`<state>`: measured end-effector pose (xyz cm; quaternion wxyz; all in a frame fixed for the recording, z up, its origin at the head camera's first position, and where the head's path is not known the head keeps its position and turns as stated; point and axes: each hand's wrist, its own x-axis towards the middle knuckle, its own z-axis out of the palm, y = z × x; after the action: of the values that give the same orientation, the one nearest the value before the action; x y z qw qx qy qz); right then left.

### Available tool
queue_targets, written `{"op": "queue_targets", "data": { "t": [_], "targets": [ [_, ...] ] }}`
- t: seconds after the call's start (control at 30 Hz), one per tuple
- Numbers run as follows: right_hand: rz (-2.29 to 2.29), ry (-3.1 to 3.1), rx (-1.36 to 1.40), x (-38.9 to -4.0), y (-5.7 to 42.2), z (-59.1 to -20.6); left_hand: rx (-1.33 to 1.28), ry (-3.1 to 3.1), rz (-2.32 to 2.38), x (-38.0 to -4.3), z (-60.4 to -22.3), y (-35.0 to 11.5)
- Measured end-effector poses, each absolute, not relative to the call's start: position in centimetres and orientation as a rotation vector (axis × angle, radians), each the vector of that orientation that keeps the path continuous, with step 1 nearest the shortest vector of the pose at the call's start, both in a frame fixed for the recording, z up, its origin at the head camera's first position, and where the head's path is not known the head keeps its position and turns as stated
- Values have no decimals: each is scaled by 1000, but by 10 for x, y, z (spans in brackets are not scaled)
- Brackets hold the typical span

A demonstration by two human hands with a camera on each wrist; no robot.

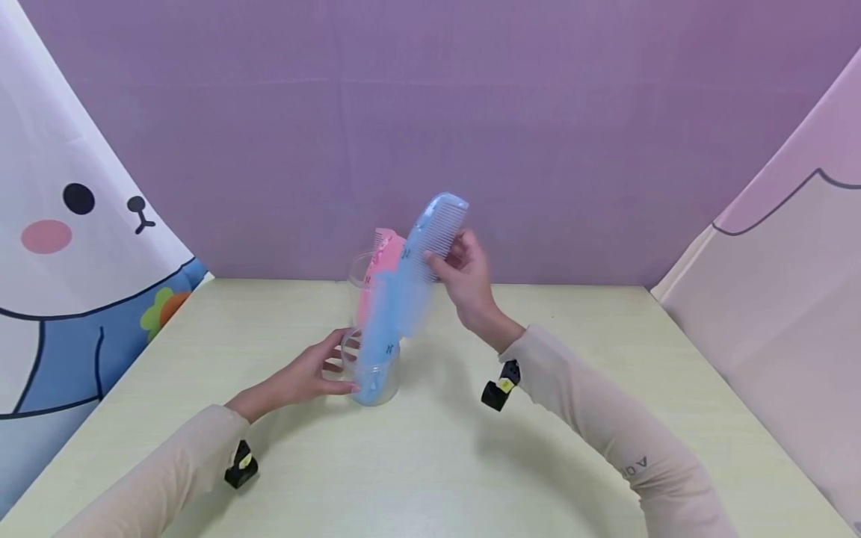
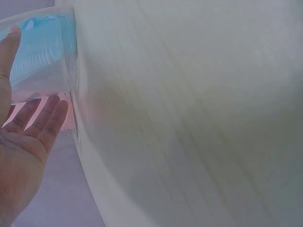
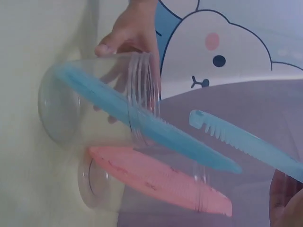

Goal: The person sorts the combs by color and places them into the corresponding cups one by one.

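Observation:
My left hand [image 1: 309,375] holds the near clear jar [image 1: 389,382], thumb on one side and fingers on the other. A blue comb [image 1: 378,332] leans inside that jar, its upper end sticking out past the rim. Above the jar, my right hand [image 1: 468,278] pinches a second blue comb [image 1: 430,235], tilted, with its lower part blurred. In the right wrist view, the lower end of this held comb [image 3: 246,143] is apart from the jar's mouth. Behind stands another clear jar [image 1: 359,267] with a pink comb [image 1: 386,258] in it.
The jars stand on a pale wooden table [image 1: 430,463]. A purple cloth backdrop [image 1: 538,134] rises at the table's far edge, with cartoon-printed cloth [image 1: 101,261] at the left and a pale cloth [image 1: 780,284] at the right.

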<state>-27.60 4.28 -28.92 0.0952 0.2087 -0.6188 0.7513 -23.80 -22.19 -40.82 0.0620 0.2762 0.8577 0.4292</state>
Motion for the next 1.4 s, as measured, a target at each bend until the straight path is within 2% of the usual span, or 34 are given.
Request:
{"op": "queue_targets", "data": {
  "t": [0.4, 0.63, 0.87, 1.4],
  "targets": [
    [2035, -1907, 713, -264, 17, -313, 837, 2594, 1301, -238, -407, -221],
    [2037, -1979, 663, -252, 8, -324, 839, 2590, 1305, -238, -407, -221],
    [2002, -2033, 625, -229, 4, -315, 833, 2594, 1300, -239, -409, -221],
    [1968, -2077, 560, -224, 5, -310, 811, 2599, 1299, -239, -408, -220]
  ]
}}
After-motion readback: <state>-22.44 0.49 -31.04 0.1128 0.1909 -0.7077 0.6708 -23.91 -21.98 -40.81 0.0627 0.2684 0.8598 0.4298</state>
